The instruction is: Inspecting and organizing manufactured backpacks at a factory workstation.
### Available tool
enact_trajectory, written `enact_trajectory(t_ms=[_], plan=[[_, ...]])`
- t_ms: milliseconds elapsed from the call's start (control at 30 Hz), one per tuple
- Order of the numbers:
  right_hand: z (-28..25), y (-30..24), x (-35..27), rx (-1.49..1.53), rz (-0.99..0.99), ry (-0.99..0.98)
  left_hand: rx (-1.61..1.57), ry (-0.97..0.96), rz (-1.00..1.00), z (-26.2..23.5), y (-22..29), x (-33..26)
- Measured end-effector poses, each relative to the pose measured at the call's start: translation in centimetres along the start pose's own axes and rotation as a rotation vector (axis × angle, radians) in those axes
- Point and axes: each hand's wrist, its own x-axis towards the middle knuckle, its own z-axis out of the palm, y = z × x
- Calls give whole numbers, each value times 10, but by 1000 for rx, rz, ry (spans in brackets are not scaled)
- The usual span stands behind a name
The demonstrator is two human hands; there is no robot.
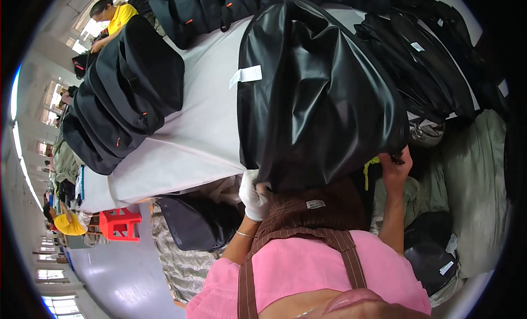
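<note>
1. Pale cloth (206, 91) covers your table, its near edge running from the lower left toward your left hand (254, 197).
2. Your glossy black bag (329, 105) lies across the table, its lower edge overhanging toward your brown apron (296, 206).
3. Left of it, a wide strip of the cloth gives you room, as far as a row of dark bags (129, 94).
4. On your right, room is tight: stacked black pieces (422, 66) lie close to the bag, with a grey-green sack (477, 182) nearer you.
5. Your left hand, in a white glove, is curled closed on the bag's lower edge.
6. Your right hand (396, 168), bare, is closed around its lower right corner; the fingertips are partly hidden.
7. Beside that hand hangs a yellow-green strip (369, 168); you can't tell what it belongs to.
8. Folds hide the bag's underside, and the print on its white label (247, 75) is too small to read.
9. More dark bags (219, 9) along the far edge are cut off by the upper rim.
</note>
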Motion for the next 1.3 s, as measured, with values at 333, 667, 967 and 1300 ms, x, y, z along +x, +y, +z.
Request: enact_trajectory(t_ms=[333, 667, 967, 1300], plan=[[1, 4, -6, -193, -132, 22, -45, -34, -76, 7, -9, -32], [0, 9, -11, -618, -469, 107, -211, -70, -139, 11, 0, -35], [20, 57, 24, 113, 336, 119, -297, -309, -365, -3, 55, 90], [46, 140, -6, 616, 867, 105, -212, -981, 1002, 51, 99, 241]])
